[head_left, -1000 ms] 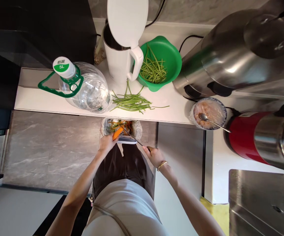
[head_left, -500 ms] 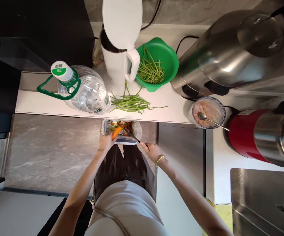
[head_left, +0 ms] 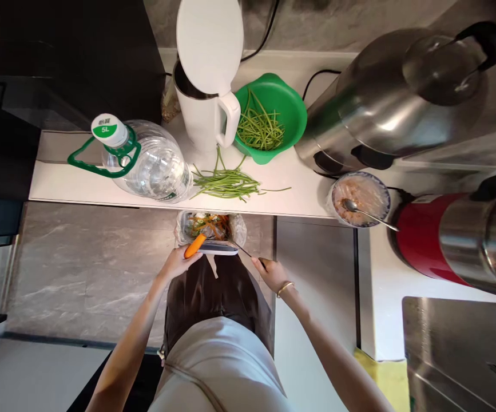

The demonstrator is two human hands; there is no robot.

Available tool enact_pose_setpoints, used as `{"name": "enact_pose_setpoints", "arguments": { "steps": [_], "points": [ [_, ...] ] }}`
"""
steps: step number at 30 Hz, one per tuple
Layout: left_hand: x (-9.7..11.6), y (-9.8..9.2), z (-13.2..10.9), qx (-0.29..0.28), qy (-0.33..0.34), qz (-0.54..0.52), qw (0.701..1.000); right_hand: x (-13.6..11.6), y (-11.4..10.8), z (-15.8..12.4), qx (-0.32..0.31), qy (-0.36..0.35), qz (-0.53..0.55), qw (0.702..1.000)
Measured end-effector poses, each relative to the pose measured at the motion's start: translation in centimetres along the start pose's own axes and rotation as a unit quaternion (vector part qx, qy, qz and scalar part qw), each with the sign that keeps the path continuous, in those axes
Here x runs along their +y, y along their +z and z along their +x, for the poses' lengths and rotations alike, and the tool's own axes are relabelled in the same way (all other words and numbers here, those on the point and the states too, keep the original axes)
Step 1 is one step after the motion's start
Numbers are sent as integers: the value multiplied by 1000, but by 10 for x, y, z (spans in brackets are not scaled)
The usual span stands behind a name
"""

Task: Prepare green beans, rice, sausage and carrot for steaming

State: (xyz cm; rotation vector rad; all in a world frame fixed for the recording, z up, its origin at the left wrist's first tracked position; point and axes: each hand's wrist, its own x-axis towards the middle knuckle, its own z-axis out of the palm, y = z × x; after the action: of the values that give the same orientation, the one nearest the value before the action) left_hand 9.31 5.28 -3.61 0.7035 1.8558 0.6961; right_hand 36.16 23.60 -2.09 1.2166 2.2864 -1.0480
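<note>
My left hand is closed around an orange carrot, whose upper end points up and to the right. In my right hand is the dark handle of a knife; its thin blade reaches left toward the bin. Carrot and knife are apart. Below the counter edge, a lined bin holds orange peelings and other scraps, with its pale-rimmed lid on the side nearest me. Both hands are just on my side of the bin, one to each side.
On the counter are loose green stems, a green basin of cut stems, a white kettle, a water bottle, a bowl with a spoon and metal flasks. A sink lies at the lower right.
My left hand and the carrot have moved down and left, away from the blade. My right hand and the knife have moved slightly right and down. The view has shifted slightly.
</note>
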Motion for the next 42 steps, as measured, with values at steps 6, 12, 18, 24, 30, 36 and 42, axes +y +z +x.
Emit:
{"name": "enact_pose_setpoints", "arguments": {
  "steps": [6, 12, 18, 24, 30, 36, 42],
  "points": [
    [49, 20, 16, -46, -28, -426, 903, -4, -3, -37, 90, 10, 300, 950],
    [86, 49, 30, -120, 12, -407, 905, -34, 12, -82, 40, 39, 751, 658],
    [99, 58, 29, -117, 227, 4, 967, -55, 64, -148, 99, -138, 924, 344],
    [120, 105, -8, -346, 253, 66, 901, -67, 132, -231, 257, -130, 907, 308],
    [113, 193, -92, -417, 318, 211, 825, -79, 199, -320, 560, 209, 740, 309],
    [70, 303, -222, -546, 322, 202, 746, -75, 290, -434, 515, 11, 831, 211],
    [17, 392, -353, -636, 292, 188, 689, -64, 372, -537, 625, 187, 733, 191]
  ]
}}
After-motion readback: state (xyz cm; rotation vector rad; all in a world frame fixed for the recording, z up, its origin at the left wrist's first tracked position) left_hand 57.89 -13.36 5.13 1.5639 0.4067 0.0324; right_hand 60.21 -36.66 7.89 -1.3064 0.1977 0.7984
